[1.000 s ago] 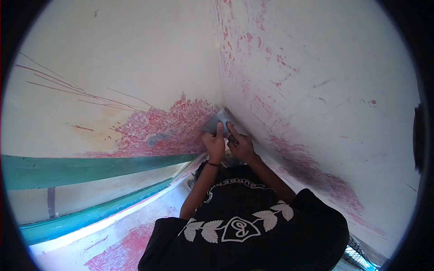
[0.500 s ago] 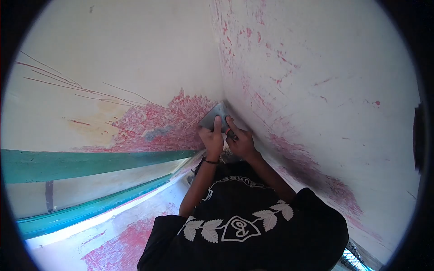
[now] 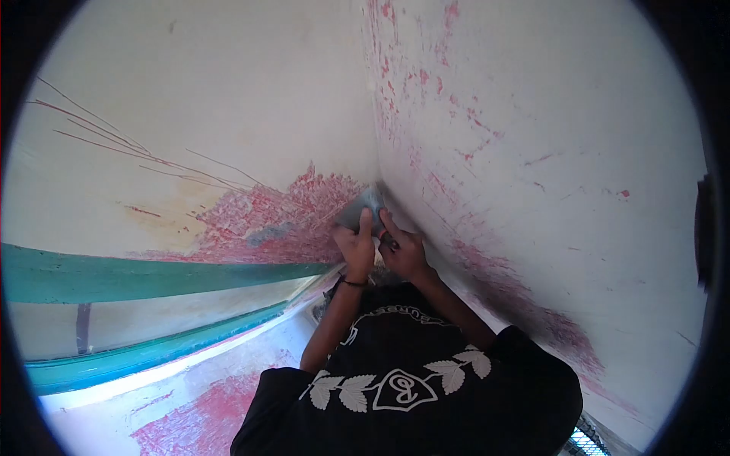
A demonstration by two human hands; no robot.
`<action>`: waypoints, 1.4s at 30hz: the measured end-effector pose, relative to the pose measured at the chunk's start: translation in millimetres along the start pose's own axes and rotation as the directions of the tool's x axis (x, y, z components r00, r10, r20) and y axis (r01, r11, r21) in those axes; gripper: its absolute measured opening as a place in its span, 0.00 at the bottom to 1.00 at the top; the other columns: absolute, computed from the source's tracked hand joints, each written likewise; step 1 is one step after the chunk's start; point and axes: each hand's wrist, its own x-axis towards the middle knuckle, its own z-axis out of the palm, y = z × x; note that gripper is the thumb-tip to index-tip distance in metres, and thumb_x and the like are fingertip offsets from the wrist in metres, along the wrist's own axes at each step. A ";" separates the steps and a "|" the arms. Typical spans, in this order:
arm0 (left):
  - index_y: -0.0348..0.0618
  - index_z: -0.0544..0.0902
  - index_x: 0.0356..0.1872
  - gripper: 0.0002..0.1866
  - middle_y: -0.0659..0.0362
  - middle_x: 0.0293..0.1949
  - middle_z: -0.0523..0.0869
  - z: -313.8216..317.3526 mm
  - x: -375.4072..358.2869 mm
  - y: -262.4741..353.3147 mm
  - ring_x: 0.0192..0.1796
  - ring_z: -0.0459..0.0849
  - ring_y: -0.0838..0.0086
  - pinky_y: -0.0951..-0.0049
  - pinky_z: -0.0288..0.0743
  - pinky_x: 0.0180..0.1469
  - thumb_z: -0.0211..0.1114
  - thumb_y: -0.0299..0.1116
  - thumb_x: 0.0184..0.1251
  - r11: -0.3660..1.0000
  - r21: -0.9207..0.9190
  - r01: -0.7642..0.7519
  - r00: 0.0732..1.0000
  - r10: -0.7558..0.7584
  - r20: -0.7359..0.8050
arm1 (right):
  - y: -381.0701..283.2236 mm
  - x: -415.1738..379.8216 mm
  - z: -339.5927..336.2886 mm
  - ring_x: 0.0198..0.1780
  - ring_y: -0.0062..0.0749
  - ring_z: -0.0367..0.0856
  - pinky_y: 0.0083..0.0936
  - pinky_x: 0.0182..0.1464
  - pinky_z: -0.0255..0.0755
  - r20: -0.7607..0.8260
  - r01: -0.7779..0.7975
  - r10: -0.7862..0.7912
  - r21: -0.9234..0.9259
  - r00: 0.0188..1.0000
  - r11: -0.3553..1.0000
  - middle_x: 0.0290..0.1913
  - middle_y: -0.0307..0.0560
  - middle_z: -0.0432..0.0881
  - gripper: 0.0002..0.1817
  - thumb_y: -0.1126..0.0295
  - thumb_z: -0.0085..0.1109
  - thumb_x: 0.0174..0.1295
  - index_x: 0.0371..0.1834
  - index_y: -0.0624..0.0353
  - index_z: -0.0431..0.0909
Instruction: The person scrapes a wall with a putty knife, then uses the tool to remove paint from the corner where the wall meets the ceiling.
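Observation:
A scraper with a wide grey metal blade (image 3: 360, 207) lies against the left wall, its edge close to the corner where two walls meet. My right hand (image 3: 404, 254) is closed around its dark handle, which shows a bit of orange, with the index finger stretched along toward the blade. From the left, my left hand (image 3: 356, 249) grips the blade, thumb pressed flat on its face. Around the blade, a patch of scraped red and white paint (image 3: 258, 220) spreads over the left wall. The blade's underside is hidden.
Below the patch runs a green ledge (image 3: 152, 281), with a blue-green strip (image 3: 167, 342) lower down. The right wall (image 3: 547, 91) carries red flecks and a dark, reddish scraped band (image 3: 525, 296). Thin red-brown scratches mark the upper left wall.
The whole view has shifted a little, so walls, hands and scraper sit slightly lower in the picture. Both hands keep their hold, and the blade stays near the corner.

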 end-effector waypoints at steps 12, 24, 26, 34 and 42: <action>0.29 0.84 0.36 0.12 0.63 0.33 0.86 -2.8 -6.5 -4.6 0.34 0.79 0.81 0.75 0.75 0.37 0.65 0.32 0.73 0.997 -0.021 0.074 0.997 -0.075 -0.023 | 0.5 -16.7 3.6 0.27 0.44 0.84 0.36 0.33 0.79 0.024 -0.056 0.056 0.032 0.998 0.998 0.33 0.54 0.86 0.41 0.78 0.61 0.52 0.75 0.56 0.65; 0.31 0.83 0.33 0.15 0.64 0.28 0.84 -3.2 -1.6 -31.1 0.30 0.77 0.81 0.75 0.72 0.33 0.67 0.36 0.72 1.000 -0.013 0.022 0.999 -0.023 -0.040 | 9.4 -22.8 2.0 0.32 0.46 0.87 0.37 0.37 0.81 0.073 -0.100 0.101 -0.009 0.992 0.995 0.38 0.55 0.87 0.42 0.77 0.62 0.50 0.75 0.51 0.66; 0.31 0.83 0.32 0.15 0.63 0.29 0.84 -5.1 -2.1 -10.4 0.30 0.77 0.82 0.75 0.72 0.33 0.67 0.36 0.72 0.998 0.002 0.068 0.998 -0.068 -0.013 | 6.8 -19.4 1.9 0.31 0.46 0.87 0.37 0.37 0.81 0.051 -0.074 0.074 -0.003 0.996 0.997 0.38 0.54 0.87 0.42 0.78 0.62 0.50 0.75 0.51 0.65; 0.31 0.82 0.31 0.15 0.64 0.30 0.84 -5.3 3.8 -8.4 0.32 0.77 0.84 0.76 0.72 0.34 0.67 0.36 0.72 0.996 0.088 0.034 0.999 -0.034 -0.003 | -2.1 -10.7 -1.1 0.28 0.46 0.85 0.37 0.36 0.80 -0.003 -0.015 0.015 0.031 1.000 0.999 0.37 0.57 0.87 0.42 0.78 0.62 0.50 0.75 0.51 0.66; 0.29 0.83 0.35 0.14 0.62 0.31 0.85 -5.0 -4.2 -4.6 0.34 0.80 0.81 0.74 0.74 0.36 0.67 0.35 0.71 0.998 0.028 0.061 0.998 -0.060 -0.020 | -13.2 2.4 -8.4 0.29 0.46 0.86 0.34 0.36 0.80 0.037 -0.033 0.033 0.001 0.999 0.999 0.38 0.61 0.86 0.41 0.81 0.61 0.49 0.74 0.59 0.66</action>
